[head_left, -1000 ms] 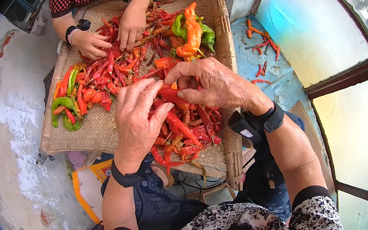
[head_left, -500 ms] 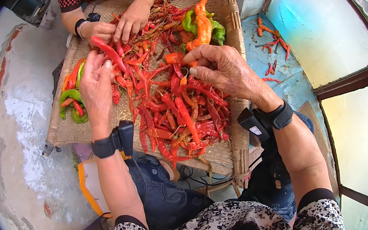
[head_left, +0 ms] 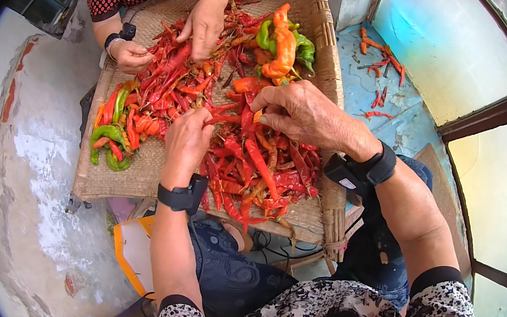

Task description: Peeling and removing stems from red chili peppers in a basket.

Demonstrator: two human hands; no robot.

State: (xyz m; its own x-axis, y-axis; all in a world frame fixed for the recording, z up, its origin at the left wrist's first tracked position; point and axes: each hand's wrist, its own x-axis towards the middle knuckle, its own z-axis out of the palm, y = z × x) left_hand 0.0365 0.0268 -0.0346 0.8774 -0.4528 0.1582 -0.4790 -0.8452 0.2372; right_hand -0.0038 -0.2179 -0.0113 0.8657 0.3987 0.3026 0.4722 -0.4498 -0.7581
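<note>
A heap of red chili peppers (head_left: 259, 166), many wrinkled, lies on a shallow woven tray (head_left: 110, 183). My left hand (head_left: 187, 143) is closed at the heap's left side, with a red chili pepper (head_left: 225, 118) sticking out of its fingertips to the right. At the heap's upper part, my right hand (head_left: 307, 115) has its thumb and fingers curled together on a red chili pepper (head_left: 247, 118); its grip is partly hidden. Just beyond that hand lie a twisted orange pepper (head_left: 282, 47) and green peppers (head_left: 304, 50).
Across the tray, another person's hands (head_left: 204, 28) work over a second pile of red peppers (head_left: 166, 78). Green and red peppers (head_left: 112, 136) lie along the tray's left edge. Loose peppers (head_left: 384, 66) are scattered on a blue surface beside the window (head_left: 455, 58) at right.
My left hand has moved right, from the left pile to the near heap; the long red pepper at its fingers is gone from there. The other person's hands have moved apart. My right hand stays near its place.
</note>
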